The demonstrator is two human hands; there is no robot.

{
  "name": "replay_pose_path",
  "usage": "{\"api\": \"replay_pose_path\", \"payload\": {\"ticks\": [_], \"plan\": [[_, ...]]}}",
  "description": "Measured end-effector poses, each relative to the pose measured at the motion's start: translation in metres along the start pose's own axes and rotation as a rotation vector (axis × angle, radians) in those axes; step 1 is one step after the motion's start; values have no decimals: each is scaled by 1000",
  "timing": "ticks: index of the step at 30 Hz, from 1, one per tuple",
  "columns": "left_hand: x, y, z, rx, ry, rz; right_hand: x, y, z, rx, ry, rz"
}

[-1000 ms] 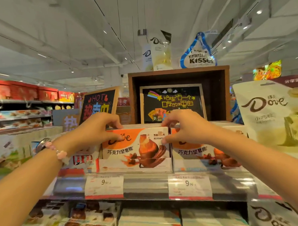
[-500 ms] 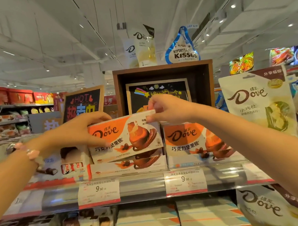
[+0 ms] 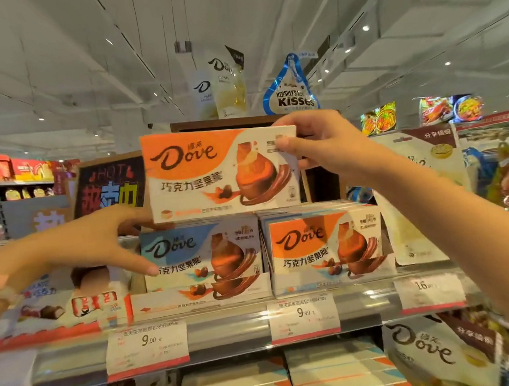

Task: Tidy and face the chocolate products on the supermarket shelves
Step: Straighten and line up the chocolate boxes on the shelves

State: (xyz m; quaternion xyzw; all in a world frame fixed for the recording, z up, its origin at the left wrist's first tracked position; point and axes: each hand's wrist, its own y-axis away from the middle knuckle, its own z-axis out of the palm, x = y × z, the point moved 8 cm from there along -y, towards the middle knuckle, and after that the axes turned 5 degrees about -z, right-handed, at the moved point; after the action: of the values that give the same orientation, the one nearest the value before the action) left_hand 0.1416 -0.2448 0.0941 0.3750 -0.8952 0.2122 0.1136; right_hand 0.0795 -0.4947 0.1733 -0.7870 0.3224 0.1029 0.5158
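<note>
Head view, sole entry. The orange-and-white flat cardboard Dove box (image 3: 222,173) is sitting centre frame, raised clear above the shelf row; half a second ago it was only tilting out of the stack. The right hand (image 3: 324,149) is pinching its upper right corner, thumb on the printed face and fingers behind. The left hand (image 3: 104,243), middle left of frame, is spreading its fingers loosely — thumb under the box's lower left corner, one fingertip touching the blue-and-white Dove box (image 3: 202,255) that the lift has uncovered in the left-hand slot. Just to the right, a second orange Dove box (image 3: 325,243) is facing front in its own stack. Judgement: the orange box was lying in the wrong facing and probably belongs with that stack.

Hard to make out: whether the left thumb is bearing weight or merely touching; small print on the white price tags (image 3: 147,345) along the grey shelf rail (image 3: 233,329); the lower shelf's stock, cut off at the bottom edge — and the blurred left forearm.
</note>
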Motion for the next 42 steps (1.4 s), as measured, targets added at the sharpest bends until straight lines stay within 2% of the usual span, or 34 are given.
{"api": "replay_pose_path", "payload": {"ticks": [7, 24, 27, 31, 42], "plan": [[2, -21, 2, 68, -243, 3, 25, 37, -45, 17, -19, 84], [7, -26, -2, 151, -237, -47, 62, 71, -76, 76, 51, 82], [6, -26, -1, 128, -244, -63, 62, 67, -71, 68, 47, 80], [8, -29, 6, 69, -366, -67, 60, 63, -62, 49, 53, 80], [7, -17, 8, -108, -158, -85, 59, 64, -65, 63, 57, 78]]}}
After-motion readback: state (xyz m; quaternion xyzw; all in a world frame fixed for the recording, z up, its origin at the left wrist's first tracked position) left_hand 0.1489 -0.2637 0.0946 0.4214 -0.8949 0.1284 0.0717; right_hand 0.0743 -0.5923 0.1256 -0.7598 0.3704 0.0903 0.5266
